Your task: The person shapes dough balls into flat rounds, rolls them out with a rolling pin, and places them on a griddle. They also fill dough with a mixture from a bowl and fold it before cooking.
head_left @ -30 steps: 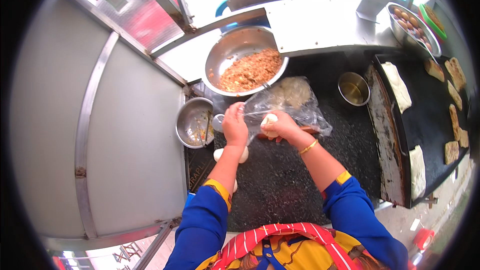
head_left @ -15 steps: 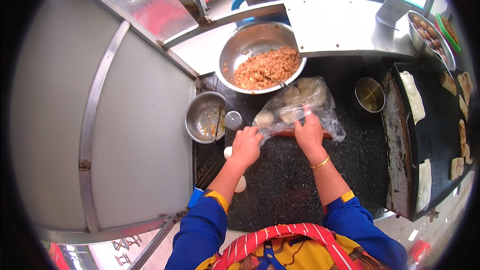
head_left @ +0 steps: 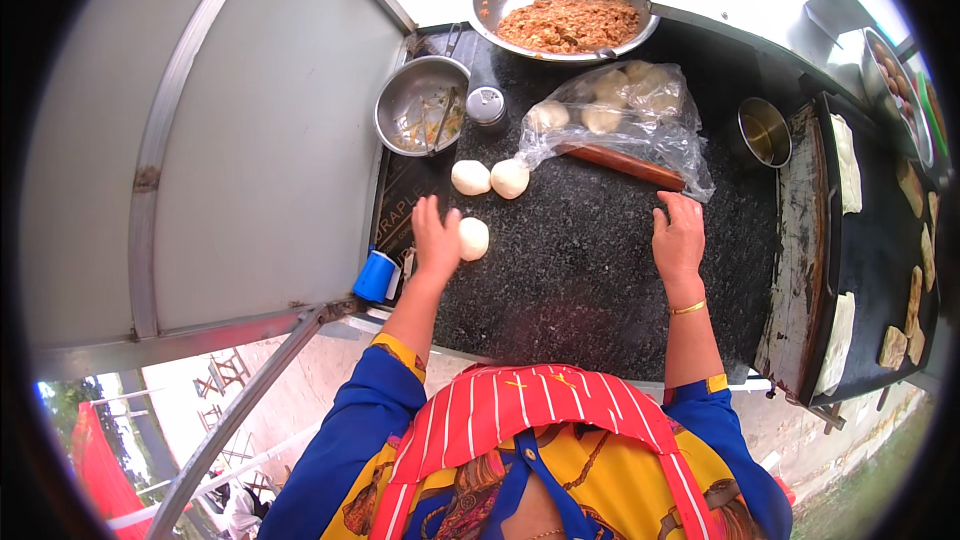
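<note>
My left hand is open, fingers spread, right beside a round white dough ball; whether it touches the ball I cannot tell. Two more dough balls, one and another, sit side by side farther off. Beyond them lies a clear plastic bag with several dough balls inside. A brown wooden rolling pin lies along the bag's near edge, partly covered by the plastic. Just short of the pin's right end is my right hand, open, with its fingers loosely bent and nothing visible in it.
At the back stands a steel bowl of reddish-brown filling. A smaller steel pan and a shaker are at the left, with a blue cup nearer. Right, a metal cup stands beside a griddle holding flat breads.
Both hands have let go of the plastic bag. The left has moved left and nearer, beside a dough ball; the right has drawn right and nearer. The whole view has shifted too.
</note>
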`<state>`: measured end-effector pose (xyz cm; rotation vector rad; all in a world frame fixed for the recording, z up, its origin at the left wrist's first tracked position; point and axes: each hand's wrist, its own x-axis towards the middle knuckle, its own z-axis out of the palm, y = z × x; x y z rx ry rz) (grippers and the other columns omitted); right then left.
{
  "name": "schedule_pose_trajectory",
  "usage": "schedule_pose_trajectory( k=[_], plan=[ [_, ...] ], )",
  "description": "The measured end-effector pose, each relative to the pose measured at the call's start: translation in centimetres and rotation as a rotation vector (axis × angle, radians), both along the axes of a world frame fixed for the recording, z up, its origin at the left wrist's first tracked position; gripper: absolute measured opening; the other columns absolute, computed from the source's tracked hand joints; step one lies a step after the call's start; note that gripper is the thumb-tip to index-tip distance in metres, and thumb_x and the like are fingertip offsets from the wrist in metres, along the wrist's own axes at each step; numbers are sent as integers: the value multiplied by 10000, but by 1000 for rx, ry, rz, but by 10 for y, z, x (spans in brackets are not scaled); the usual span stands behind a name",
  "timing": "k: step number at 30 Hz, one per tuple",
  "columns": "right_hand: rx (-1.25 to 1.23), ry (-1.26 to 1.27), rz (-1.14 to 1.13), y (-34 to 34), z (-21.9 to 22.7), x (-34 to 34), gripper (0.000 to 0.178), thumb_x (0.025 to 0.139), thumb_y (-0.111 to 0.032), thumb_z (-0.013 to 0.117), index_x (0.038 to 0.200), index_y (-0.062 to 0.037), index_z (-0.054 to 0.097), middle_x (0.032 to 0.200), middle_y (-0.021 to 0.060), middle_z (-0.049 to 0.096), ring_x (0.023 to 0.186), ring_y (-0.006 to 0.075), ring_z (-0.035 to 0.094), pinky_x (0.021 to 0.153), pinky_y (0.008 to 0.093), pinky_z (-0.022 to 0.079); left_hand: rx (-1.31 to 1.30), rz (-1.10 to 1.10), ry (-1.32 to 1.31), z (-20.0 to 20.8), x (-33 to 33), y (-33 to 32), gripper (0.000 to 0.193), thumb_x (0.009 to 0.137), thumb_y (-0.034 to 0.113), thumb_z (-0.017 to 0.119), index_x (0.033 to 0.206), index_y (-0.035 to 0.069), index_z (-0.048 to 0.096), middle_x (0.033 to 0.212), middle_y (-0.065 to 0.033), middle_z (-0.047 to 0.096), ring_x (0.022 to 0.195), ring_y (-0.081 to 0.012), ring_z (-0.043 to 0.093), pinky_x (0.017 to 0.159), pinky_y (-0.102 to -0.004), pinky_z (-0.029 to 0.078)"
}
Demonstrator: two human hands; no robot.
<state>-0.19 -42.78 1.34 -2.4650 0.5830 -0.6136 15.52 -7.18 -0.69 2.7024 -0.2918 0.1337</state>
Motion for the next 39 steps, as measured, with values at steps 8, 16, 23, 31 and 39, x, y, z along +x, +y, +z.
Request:
schedule_pose_trajectory(
  k=[8,16,23,31,39],
  plan=[
    [831,3,103,105,2,-39,342,859,-132,723,1181,-41,650,1053,108,704,982,172,655,868,318,522,-218,-561,149,42,-91,-30,399,660,-49,741,999,71,568,1075,-117,532,1056,-343,528,922,-408,455],
    [2033,-198,-179,143,9,-54,493,988,-501,504,1197,-56,547,1039,125,661,917,262,674,699,429,580,-637,-762,700,93,-87,-76,418,794,2,720,1199,39,621,1155,-85,622,995,-166,621,808,-284,544],
    [1831,-149,-139,90,55,-72,311,954,-235,589,1202,-54,549,1032,147,662,897,282,683,650,416,585,-159,-656,-134,69,-6,-139,673,706,81,779,1319,137,505,1366,-108,467,1296,-302,427,1069,-451,332],
    [1548,201,126,15,48,32,252,848,-77,659,1085,-29,588,877,108,661,704,234,678,535,356,549,-66,-417,-70,28,62,-192,175,815,140,656,981,187,683,1007,-9,663,1014,-217,610,854,-428,395],
    [-7,470,114,-49,17,133,664,793,-227,715,1383,-58,460,1359,215,518,1266,399,476,1032,467,434,-424,-494,-70,49,35,-165,128,850,69,655,973,86,688,976,-91,674,977,-289,631,881,-377,489]
  ],
)
